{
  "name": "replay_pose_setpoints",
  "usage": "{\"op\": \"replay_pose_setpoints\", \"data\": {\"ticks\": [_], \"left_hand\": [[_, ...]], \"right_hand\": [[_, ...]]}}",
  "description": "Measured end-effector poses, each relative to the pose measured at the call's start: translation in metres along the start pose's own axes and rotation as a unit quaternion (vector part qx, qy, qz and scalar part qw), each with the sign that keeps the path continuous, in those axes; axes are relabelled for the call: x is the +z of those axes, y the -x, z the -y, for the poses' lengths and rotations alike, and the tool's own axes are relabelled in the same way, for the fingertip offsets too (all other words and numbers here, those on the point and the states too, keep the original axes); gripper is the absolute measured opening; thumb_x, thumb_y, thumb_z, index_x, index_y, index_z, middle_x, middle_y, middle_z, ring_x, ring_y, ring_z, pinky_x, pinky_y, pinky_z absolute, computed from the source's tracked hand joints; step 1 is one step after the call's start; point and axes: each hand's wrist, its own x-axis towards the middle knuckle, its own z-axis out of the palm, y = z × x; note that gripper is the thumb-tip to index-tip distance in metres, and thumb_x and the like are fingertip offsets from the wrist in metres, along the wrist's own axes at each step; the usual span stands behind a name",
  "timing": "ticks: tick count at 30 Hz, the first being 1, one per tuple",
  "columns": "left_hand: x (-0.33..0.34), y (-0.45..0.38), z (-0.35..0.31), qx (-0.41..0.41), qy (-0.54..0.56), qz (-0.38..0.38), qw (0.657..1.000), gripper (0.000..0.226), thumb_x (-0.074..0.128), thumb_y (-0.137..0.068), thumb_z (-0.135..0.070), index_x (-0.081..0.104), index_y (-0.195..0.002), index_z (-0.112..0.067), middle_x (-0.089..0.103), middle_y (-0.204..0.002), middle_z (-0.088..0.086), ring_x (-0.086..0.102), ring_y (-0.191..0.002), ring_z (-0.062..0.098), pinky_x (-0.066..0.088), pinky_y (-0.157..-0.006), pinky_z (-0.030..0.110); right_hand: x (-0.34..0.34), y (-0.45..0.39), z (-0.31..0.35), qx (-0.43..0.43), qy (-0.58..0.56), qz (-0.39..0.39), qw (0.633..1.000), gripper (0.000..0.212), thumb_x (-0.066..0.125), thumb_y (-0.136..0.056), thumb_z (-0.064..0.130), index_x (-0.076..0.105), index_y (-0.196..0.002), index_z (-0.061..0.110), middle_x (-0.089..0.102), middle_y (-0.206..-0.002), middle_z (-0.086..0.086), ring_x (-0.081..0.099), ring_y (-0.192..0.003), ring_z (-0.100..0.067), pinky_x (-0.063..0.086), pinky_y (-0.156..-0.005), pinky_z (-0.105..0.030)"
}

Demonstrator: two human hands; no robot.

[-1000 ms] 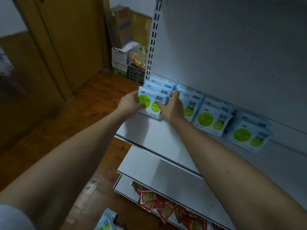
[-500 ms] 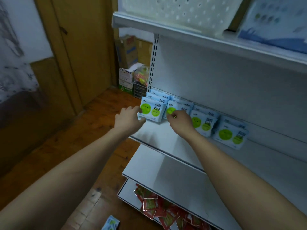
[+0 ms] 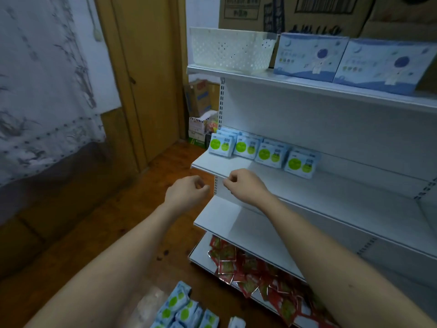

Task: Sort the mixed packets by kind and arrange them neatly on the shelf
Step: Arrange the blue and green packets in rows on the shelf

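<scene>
The left hand [image 3: 186, 194] and the right hand [image 3: 246, 185] hang loosely curled in front of the shelf [image 3: 236, 168], each grip holding nothing. Behind them, glossy blue-and-green packets [image 3: 262, 152] stand in a leaning row; a careless addition could likely topple the slippery, flat pouches. More lie loose on the floor [image 3: 182, 308], and crinkly red sachets [image 3: 250, 273] litter the bottom shelf.

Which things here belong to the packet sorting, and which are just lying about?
Part of the job:
- blue-and-green packets in a row on the shelf
- more blue-and-green packets on the floor
- red packets heaped on the bottom shelf
- left hand and right hand, both holding nothing

Just lying about:
- white perforated basket
- blue boxes on the top shelf
- cardboard boxes in the corner
</scene>
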Motion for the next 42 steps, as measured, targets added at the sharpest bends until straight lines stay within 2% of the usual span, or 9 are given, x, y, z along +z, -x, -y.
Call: {"op": "replay_pose_setpoints", "data": {"ticks": [5,8,13,18,23,26,31,39,42], "left_hand": [[-0.011,0.054,0.025,-0.023,0.006,-0.007,1.0,0.034,0.05,-0.093,-0.053,0.063,-0.111,-0.027,0.065,-0.103,-0.006,0.061,-0.086,0.011,0.059,-0.074,0.033],[-0.015,0.075,0.048,-0.035,0.01,-0.012,0.999,0.034,0.05,-0.094,-0.051,0.063,-0.113,-0.025,0.063,-0.104,-0.007,0.059,-0.086,0.01,0.056,-0.071,0.027],[-0.017,0.11,0.112,-0.089,0.027,-0.01,0.996,0.029,0.051,-0.093,-0.051,0.064,-0.106,-0.029,0.062,-0.095,-0.009,0.06,-0.077,0.009,0.058,-0.066,0.031],[-0.003,0.152,0.203,-0.14,0.012,0.047,0.989,0.024,0.052,-0.091,-0.05,0.064,-0.099,-0.03,0.065,-0.092,-0.007,0.06,-0.071,0.01,0.051,-0.058,0.028],[0.023,0.179,0.263,-0.201,0.023,0.127,0.971,0.02,0.055,-0.087,-0.05,0.063,-0.091,-0.031,0.066,-0.086,-0.008,0.063,-0.077,0.015,0.057,-0.068,0.036],[0.047,0.186,0.279,-0.225,0.032,0.153,0.962,0.017,0.057,-0.086,-0.044,0.061,-0.091,-0.028,0.066,-0.085,-0.009,0.062,-0.082,0.016,0.052,-0.074,0.033],[0.098,0.185,0.301,-0.282,0.069,0.178,0.94,0.021,0.062,-0.082,-0.038,0.065,-0.099,-0.026,0.068,-0.091,-0.003,0.064,-0.091,0.019,0.05,-0.072,0.029],[0.219,0.189,0.355,-0.407,0.06,0.27,0.871,0.03,0.059,-0.083,-0.043,0.062,-0.108,-0.027,0.068,-0.103,0.0,0.063,-0.102,0.024,0.053,-0.084,0.035],[0.282,0.198,0.385,-0.42,0.046,0.348,0.836,0.034,0.058,-0.084,-0.041,0.059,-0.116,-0.029,0.067,-0.11,0.002,0.062,-0.104,0.025,0.053,-0.085,0.036]], "right_hand": [[0.029,0.049,0.029,-0.012,-0.01,0.039,0.999,0.034,0.054,-0.093,0.035,0.055,-0.063,0.018,0.067,-0.073,-0.008,0.064,-0.071,-0.024,0.05,-0.064,-0.035],[0.058,0.063,0.043,-0.003,-0.023,0.07,0.997,0.033,0.053,-0.094,0.039,0.061,-0.072,0.017,0.069,-0.077,-0.007,0.065,-0.074,-0.023,0.054,-0.069,-0.038],[0.125,0.077,0.064,0.011,-0.019,0.11,0.994,0.031,0.053,-0.094,0.038,0.064,-0.075,0.016,0.068,-0.075,-0.003,0.065,-0.072,-0.02,0.056,-0.072,-0.04],[0.211,0.099,0.074,0.043,-0.003,0.203,0.978,0.031,0.054,-0.094,0.037,0.06,-0.072,0.015,0.068,-0.076,-0.006,0.064,-0.073,-0.022,0.052,-0.071,-0.039],[0.276,0.12,0.07,0.074,-0.01,0.255,0.964,0.026,0.053,-0.093,0.035,0.054,-0.075,0.018,0.059,-0.071,-0.004,0.056,-0.066,-0.023,0.042,-0.06,-0.034],[0.305,0.125,0.055,0.097,-0.003,0.291,0.952,0.023,0.053,-0.092,0.037,0.047,-0.074,0.024,0.055,-0.071,-0.003,0.05,-0.065,-0.022,0.038,-0.059,-0.035],[0.35,0.108,0.012,0.128,0.013,0.332,0.934,0.016,0.056,-0.092,0.036,0.048,-0.086,0.024,0.059,-0.088,-0.005,0.056,-0.084,-0.027,0.04,-0.067,-0.033],[0.45,0.085,-0.09,0.181,-0.019,0.442,0.878,0.015,0.053,-0.097,0.026,0.046,-0.098,0.013,0.046,-0.071,-0.001,0.045,-0.062,-0.017,0.031,-0.054,-0.03],[0.495,0.076,-0.146,0.163,0.012,0.47,0.868,0.018,0.051,-0.098,0.026,0.048,-0.105,0.009,0.052,-0.081,-0.007,0.051,-0.069,-0.019,0.037,-0.064,-0.034]]}}
